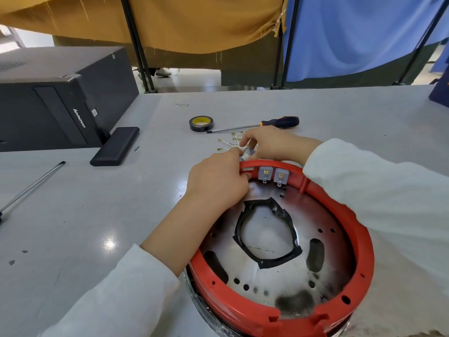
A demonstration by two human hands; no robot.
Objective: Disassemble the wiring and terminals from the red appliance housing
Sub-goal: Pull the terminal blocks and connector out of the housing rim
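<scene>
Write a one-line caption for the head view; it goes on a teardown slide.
Both hands, left and right, pinch white wires at the far rim of the red housing.

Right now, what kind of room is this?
Probably a repair workshop: a grey workbench holds an orange-handled screwdriver, a black tape roll and a round red appliance housing being stripped, beside a black desktop computer.

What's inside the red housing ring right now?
Inside the red housing ring lies a metal plate with a black-taped central opening. Two grey terminal blocks sit on its far wall. The left hand covers the section beside them.
</scene>
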